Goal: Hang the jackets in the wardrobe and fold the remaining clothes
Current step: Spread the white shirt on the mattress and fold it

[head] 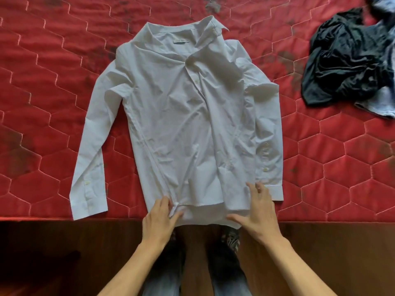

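A white long-sleeved shirt (183, 116) lies spread front-up on the red quilted mattress (42, 103), collar away from me, both sleeves running down its sides. Its hem hangs slightly over the near edge. My left hand (159, 218) pinches the hem at the lower left corner between thumb and fingers. With fingers spread and straight, my right hand (256, 212) rests on the hem's lower right part, next to the right cuff.
A crumpled black garment (346, 67) lies on the mattress at the upper right, with light blue-grey cloth (382, 103) under and beside it. A dark wooden bed frame (74, 242) runs along the near edge. My legs and feet show below.
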Demonstrator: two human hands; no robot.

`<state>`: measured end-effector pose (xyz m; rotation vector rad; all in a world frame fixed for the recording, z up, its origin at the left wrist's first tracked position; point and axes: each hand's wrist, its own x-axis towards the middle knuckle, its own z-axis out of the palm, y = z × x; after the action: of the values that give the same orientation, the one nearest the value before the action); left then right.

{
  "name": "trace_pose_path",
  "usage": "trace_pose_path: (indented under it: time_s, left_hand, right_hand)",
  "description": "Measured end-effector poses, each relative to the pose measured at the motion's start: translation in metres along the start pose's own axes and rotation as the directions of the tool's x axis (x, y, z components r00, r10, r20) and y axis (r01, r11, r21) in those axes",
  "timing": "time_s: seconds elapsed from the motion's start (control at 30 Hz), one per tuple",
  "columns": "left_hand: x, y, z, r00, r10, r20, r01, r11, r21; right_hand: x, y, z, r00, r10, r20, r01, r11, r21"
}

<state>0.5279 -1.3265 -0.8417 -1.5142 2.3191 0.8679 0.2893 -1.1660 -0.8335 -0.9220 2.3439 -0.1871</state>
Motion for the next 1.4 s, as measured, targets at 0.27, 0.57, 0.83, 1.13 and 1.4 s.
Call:
trace_pose_path:
  time_s: [0.27, 0.57, 0.83, 1.13, 1.4]
  left_hand:
    - [-0.024, -0.035, -0.021, 0.952, -0.215, -0.216, 0.155, 0.952, -0.265]
    - [-0.047, -0.093, -0.038, 0.875, -0.448, -0.185, 0.382, 0.872, -0.305]
    - [-0.027, -0.075, -0.025, 0.929, -0.308, -0.203, 0.302, 0.951, -0.060]
    - [-0.057, -0.085, -0.028, 0.899, -0.337, -0.281, 0.217, 0.898, -0.383]
    - [-0.078, -0.107, -0.033, 0.921, -0.354, -0.160, 0.284, 0.895, -0.343]
  right_hand:
    - [0.005, 0.009, -0.012, 0.974, 0.184, -0.133, -0.162, 0.974, 0.159]
    - [-0.018, 0.037, -0.031, 0.855, 0.512, -0.085, -0.464, 0.827, 0.316]
    - [-0.011, 0.011, -0.001, 0.973, 0.104, -0.207, -0.114, 0.993, -0.038]
    - [-0.018, 0.019, -0.002, 0.966, 0.119, -0.228, -0.145, 0.984, -0.100]
    - [-0.045, 0.047, -0.014, 0.927, 0.264, -0.266, -0.261, 0.964, 0.047]
